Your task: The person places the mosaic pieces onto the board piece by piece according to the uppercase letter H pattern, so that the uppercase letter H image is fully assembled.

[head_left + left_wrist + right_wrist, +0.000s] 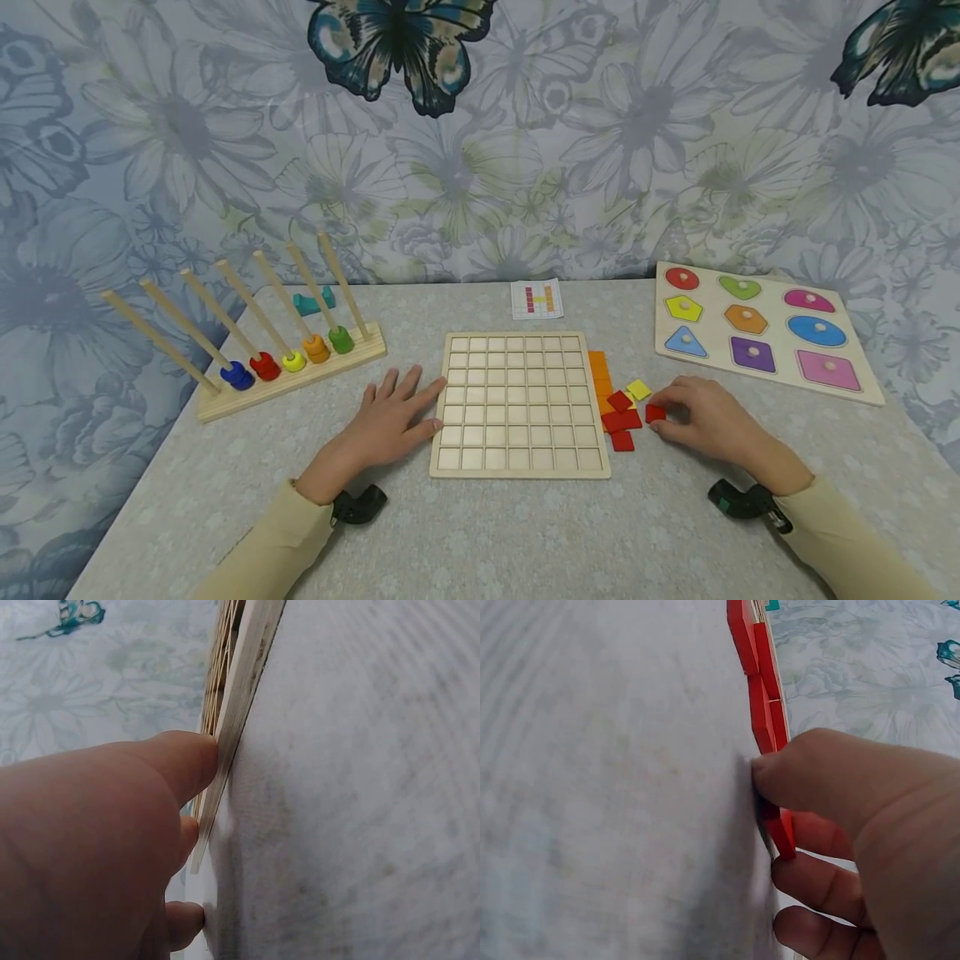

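A wooden grid board (521, 406) with square cells lies flat in the middle of the table in the head view. Against its left edge rests my left hand (390, 421), fingers spread, with the thumb and index fingertip touching the frame; the left wrist view shows the thumb (187, 761) on the board's side. My right hand (708, 417) pinches a red square tile (655, 412) between thumb and fingers, low at the table. The right wrist view shows this red tile (782, 834) partly covered by the thumb. Loose red tiles (622, 420) lie between that hand and the board.
Orange tiles (598, 367) line the board's right edge, with a yellow tile (638, 389) nearby. Behind the board lies a pattern card (537, 299). A peg stand (292, 379) with coloured rings is at left, a teal object (307, 304) behind it. A shape puzzle (765, 375) lies at right.
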A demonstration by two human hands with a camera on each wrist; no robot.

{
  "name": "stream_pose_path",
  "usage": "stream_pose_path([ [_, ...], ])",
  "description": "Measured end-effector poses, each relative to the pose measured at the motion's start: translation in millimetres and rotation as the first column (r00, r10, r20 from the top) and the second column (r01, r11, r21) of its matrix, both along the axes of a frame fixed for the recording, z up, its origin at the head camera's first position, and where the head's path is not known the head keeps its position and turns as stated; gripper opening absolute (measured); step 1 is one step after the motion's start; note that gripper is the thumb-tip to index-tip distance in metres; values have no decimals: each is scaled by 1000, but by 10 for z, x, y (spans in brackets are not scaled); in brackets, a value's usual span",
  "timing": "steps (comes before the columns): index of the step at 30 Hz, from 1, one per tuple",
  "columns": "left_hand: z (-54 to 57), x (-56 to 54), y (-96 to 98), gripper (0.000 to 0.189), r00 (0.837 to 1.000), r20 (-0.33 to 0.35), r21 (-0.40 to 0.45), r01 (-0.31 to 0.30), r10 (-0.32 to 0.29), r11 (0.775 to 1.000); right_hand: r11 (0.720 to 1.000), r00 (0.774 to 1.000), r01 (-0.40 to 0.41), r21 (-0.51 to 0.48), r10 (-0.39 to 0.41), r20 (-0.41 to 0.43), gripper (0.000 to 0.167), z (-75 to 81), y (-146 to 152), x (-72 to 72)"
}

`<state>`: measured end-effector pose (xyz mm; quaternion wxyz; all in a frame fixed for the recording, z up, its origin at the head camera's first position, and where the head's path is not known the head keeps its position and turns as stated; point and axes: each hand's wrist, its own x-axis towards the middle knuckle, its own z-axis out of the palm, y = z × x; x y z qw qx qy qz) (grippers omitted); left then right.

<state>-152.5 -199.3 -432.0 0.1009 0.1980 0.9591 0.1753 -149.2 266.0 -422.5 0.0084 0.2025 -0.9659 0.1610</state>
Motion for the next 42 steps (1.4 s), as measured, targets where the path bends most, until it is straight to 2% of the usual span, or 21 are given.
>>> stream_pose_path([
  [12, 17, 4, 8, 63, 1000, 1, 0, 0, 0, 1000, 1000, 999, -22, 4, 22, 39, 32, 18, 23, -2],
  [31, 16, 4, 8, 63, 1000, 9, 7, 3, -3, 1000, 999, 999, -38, 15, 38, 3, 30, 2, 40, 0],
  [42, 0, -5, -1, 63, 1000, 10, 12, 11, -11, 1000, 996, 996, -89, -2, 88, -28, 30, 65, 54, -26],
])
